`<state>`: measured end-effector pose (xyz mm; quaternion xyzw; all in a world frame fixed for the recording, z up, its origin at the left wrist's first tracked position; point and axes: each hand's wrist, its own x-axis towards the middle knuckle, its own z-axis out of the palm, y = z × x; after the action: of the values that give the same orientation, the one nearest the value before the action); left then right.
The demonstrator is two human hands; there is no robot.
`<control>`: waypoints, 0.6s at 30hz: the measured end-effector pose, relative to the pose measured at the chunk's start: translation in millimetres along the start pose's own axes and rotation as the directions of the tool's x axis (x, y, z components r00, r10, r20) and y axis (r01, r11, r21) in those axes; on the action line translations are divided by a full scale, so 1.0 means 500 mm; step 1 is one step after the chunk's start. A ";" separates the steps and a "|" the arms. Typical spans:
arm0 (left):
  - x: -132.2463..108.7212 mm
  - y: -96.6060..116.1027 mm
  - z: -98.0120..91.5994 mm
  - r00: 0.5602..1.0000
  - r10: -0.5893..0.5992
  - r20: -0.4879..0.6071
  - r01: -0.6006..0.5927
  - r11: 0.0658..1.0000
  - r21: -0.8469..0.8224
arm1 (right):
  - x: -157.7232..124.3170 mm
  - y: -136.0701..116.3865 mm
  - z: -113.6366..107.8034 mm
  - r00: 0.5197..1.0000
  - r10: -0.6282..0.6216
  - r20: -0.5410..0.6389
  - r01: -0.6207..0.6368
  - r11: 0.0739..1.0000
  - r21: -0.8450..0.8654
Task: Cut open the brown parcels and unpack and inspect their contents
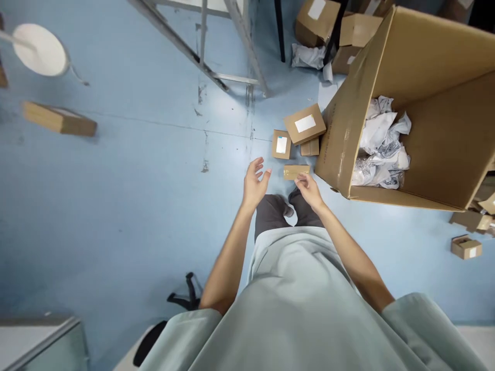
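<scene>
My left hand (255,184) is held out in front of my body with its fingers apart and thumb raised, holding nothing. To its right, my right hand (309,190) has loosely curved fingers with nothing visible gripped. Its fingertips overlap the edge of a small taped cardboard box (292,172) in the view; whether they touch it I cannot tell. Beyond the hands lie a small box with a white label (281,144) and a larger labelled box (307,123), which rests tilted over another small box (310,147).
A big open carton (356,123) holding white plastic-wrapped packages (382,144) stands at my right. A metal ladder (235,79) is ahead. Further boxes (319,23) lie at the far right, one long box (60,119) at the left. A chair base (187,296) is behind my left arm.
</scene>
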<state>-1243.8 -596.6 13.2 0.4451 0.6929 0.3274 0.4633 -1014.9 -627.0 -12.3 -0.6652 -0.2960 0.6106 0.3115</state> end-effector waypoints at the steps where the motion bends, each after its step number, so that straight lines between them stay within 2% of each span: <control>1: 0.041 -0.016 0.011 0.999 -0.007 0.040 0.006 1.000 0.027 | 0.032 0.003 0.012 0.997 0.053 -0.049 -0.051 0.997 0.055; 5: 0.228 -0.088 0.059 0.984 -0.065 0.166 0.040 0.988 0.151 | 0.143 0.028 0.047 0.930 0.313 -0.194 -0.249 0.922 0.296; 8: 0.399 -0.146 0.104 0.967 -0.096 0.238 0.030 0.963 0.267 | 0.224 0.069 0.070 0.865 0.445 -0.230 -0.313 0.839 0.445; 11: 0.595 -0.210 0.167 0.937 -0.067 0.343 -0.069 0.927 0.370 | 0.331 0.128 0.093 0.830 0.504 -0.237 -0.329 0.787 0.522; 14: 0.789 -0.277 0.247 0.883 -0.113 0.456 -0.112 0.892 0.438 | 0.469 0.195 0.112 0.808 0.540 -0.236 -0.327 0.744 0.583; 16: 0.894 -0.320 0.303 0.857 -0.163 0.489 -0.113 0.866 0.486 | 0.567 0.239 0.125 0.791 0.559 -0.250 -0.321 0.726 0.608; 18: 0.962 -0.361 0.353 0.843 -0.177 0.509 -0.136 0.844 0.518 | 0.655 0.276 0.139 0.784 0.553 -0.282 -0.294 0.730 0.617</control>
<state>-1219.7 -217.1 -374.8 0.6221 0.6027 -0.0224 0.4992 -1056.3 -456.7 -329.1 -0.7214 0.1337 0.5542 0.3931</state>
